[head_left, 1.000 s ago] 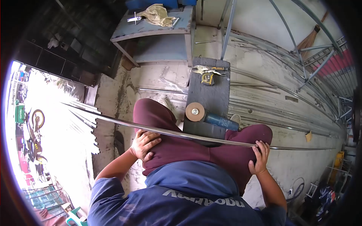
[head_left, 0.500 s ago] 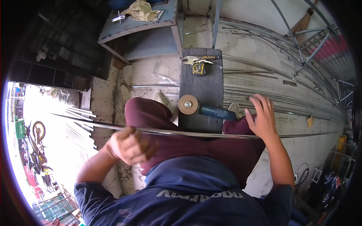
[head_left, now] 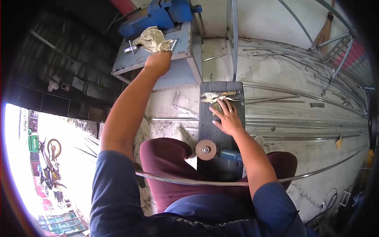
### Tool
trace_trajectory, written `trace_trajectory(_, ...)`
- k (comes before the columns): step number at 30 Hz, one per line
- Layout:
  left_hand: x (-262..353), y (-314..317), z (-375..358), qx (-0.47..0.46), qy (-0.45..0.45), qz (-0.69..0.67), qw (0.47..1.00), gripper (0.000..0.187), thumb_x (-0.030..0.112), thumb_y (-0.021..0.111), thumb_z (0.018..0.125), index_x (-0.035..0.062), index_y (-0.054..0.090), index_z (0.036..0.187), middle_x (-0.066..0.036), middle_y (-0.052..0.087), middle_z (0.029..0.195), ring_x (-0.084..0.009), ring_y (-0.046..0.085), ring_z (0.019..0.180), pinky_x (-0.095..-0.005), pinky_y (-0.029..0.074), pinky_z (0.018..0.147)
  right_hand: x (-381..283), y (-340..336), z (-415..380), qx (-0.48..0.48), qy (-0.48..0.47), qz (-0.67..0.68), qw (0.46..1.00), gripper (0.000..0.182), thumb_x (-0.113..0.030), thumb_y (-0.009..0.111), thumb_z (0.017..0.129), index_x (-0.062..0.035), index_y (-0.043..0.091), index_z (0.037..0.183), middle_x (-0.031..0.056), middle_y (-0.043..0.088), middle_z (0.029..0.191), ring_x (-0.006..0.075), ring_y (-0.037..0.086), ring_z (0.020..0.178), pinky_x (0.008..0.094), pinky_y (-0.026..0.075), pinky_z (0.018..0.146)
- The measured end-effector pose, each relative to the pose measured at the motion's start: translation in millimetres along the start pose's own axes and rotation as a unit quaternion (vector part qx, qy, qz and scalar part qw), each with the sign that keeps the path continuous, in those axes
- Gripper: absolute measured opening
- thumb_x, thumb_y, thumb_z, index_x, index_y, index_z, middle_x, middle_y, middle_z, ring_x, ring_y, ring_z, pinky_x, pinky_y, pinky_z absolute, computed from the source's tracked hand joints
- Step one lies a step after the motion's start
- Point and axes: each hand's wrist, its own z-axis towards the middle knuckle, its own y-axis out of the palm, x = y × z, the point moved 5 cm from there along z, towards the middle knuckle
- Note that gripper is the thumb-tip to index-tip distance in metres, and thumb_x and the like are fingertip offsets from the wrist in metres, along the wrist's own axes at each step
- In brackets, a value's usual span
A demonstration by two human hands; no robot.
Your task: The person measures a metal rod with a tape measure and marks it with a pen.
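Note:
My left hand (head_left: 159, 63) reaches out to the front edge of the blue metal table (head_left: 134, 65). Its fingers are curled at the near end of a short silver metal bar (head_left: 174, 44), beside a cream cloth (head_left: 152, 39). My right hand (head_left: 227, 117) is over the dark wooden bench (head_left: 208, 118), fingers spread above a tape measure (head_left: 217, 106) that they mostly cover. Just beyond the fingertips lie locking pliers (head_left: 209, 97) and a yellow-handled tool (head_left: 229, 93). An angle grinder (head_left: 229, 154) with a tan disc rests nearer me. A long thin metal tube (head_left: 205, 182) crosses my lap.
A blue vise (head_left: 158, 17) stands at the table's back, and a silver T-handled tool (head_left: 132, 48) lies left of the cloth. Long metal tubes (head_left: 296, 120) lie on the floor at right. A metal frame (head_left: 235, 43) rises behind the bench. A broom (head_left: 325, 29) leans farther back.
My left hand has gone from beside the tube over my lap forward to the table. My right hand has moved left and forward over the tape measure. The view has shifted, showing the vise.

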Motion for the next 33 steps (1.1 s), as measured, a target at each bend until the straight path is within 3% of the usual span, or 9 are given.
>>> trace_trajectory(4,-31,57,63,-0.017,-0.102,-0.079,0.991,0.028,0.018,0.060,0.106,0.0043,0.071,0.128,-0.024,0.071,0.138,-0.0423,0.069,0.129,-0.0526,0.057,0.106,11,8,2,0.058,0.021,0.041,0.997,0.060,-0.033,0.074,0.101,-0.0344,0.055,0.157,0.0146,0.037,0.172,0.0430,0.035,0.160,0.0634,0.037,0.121)
trace_trajectory(12,-37,129,118,0.043,-0.190,-0.204,0.959,0.040,0.033,0.055,0.113,0.0005,0.065,0.134,-0.026,0.068,0.139,-0.0456,0.067,0.129,-0.0540,0.053,0.110,14,14,3,0.042,0.023,0.022,0.999,0.058,-0.047,0.071,0.104,-0.0358,0.053,0.157,0.0159,0.036,0.170,0.0429,0.036,0.158,0.0642,0.037,0.121)
trace_trajectory(16,-42,74,93,0.158,-0.063,0.005,0.985,0.027,0.024,0.060,0.109,0.0004,0.066,0.120,-0.024,0.073,0.118,-0.0426,0.071,0.116,-0.0548,0.055,0.102,12,12,5,0.061,0.017,0.027,0.998,0.057,-0.047,0.071,0.104,-0.0345,0.052,0.157,0.0165,0.037,0.169,0.0432,0.037,0.157,0.0634,0.037,0.121)
trace_trajectory(19,-27,-22,-1,0.153,0.023,-0.020,0.988,0.020,0.020,0.061,0.106,0.0008,0.062,0.110,-0.023,0.073,0.105,-0.0421,0.073,0.106,-0.0565,0.056,0.092,9,9,3,0.080,0.014,0.024,0.996,0.060,-0.042,0.074,0.102,-0.0309,0.051,0.157,0.0175,0.037,0.169,0.0440,0.038,0.156,0.0617,0.037,0.122)
trace_trajectory(22,-19,-86,-141,0.156,0.024,-0.148,0.976,0.024,0.023,0.062,0.110,0.0006,0.055,0.106,-0.028,0.065,0.076,-0.0527,0.066,0.072,-0.0609,0.053,0.067,5,4,1,0.111,-0.002,0.043,0.993,0.061,-0.039,0.078,0.099,-0.0288,0.054,0.154,0.0183,0.040,0.166,0.0460,0.041,0.152,0.0605,0.039,0.122)
trace_trajectory(26,-9,-117,-337,0.203,0.088,-0.237,0.946,0.015,0.009,0.064,0.102,-0.0022,0.056,0.108,-0.021,0.057,0.085,-0.0432,0.059,0.078,-0.0538,0.047,0.071,7,19,4,0.093,0.006,0.022,0.995,0.058,-0.036,0.081,0.097,-0.0259,0.056,0.149,0.0209,0.042,0.162,0.0491,0.047,0.145,0.0585,0.043,0.119)
trace_trajectory(30,14,-92,-483,0.240,-0.115,-0.358,0.895,0.009,0.008,0.058,0.106,-0.0007,0.056,0.108,-0.016,0.057,0.088,-0.0338,0.057,0.078,-0.0457,0.048,0.074,-4,-8,16,-0.064,0.077,0.081,0.992,0.069,-0.006,0.088,0.078,-0.0151,0.051,0.135,0.0216,0.049,0.144,0.0487,0.056,0.133,0.0541,0.051,0.112)
trace_trajectory(32,29,-52,-541,0.202,-0.306,-0.509,0.779,0.014,0.015,0.053,0.114,0.0020,0.055,0.107,-0.010,0.056,0.088,-0.0230,0.054,0.078,-0.0393,0.047,0.075,-7,-29,16,-0.047,0.170,0.175,0.969,0.062,-0.001,0.082,0.076,-0.0114,0.047,0.125,0.0235,0.057,0.129,0.0466,0.059,0.127,0.0523,0.052,0.107)
trace_trajectory(33,34,-22,-563,0.232,-0.293,-0.570,0.732,0.019,0.021,0.050,0.117,0.0042,0.053,0.107,-0.005,0.053,0.087,-0.0164,0.051,0.078,-0.0346,0.046,0.075,-8,-39,14,-0.023,0.169,0.206,0.964,0.059,-0.001,0.079,0.075,-0.0100,0.045,0.122,0.0222,0.058,0.125,0.0443,0.060,0.125,0.0494,0.050,0.107)
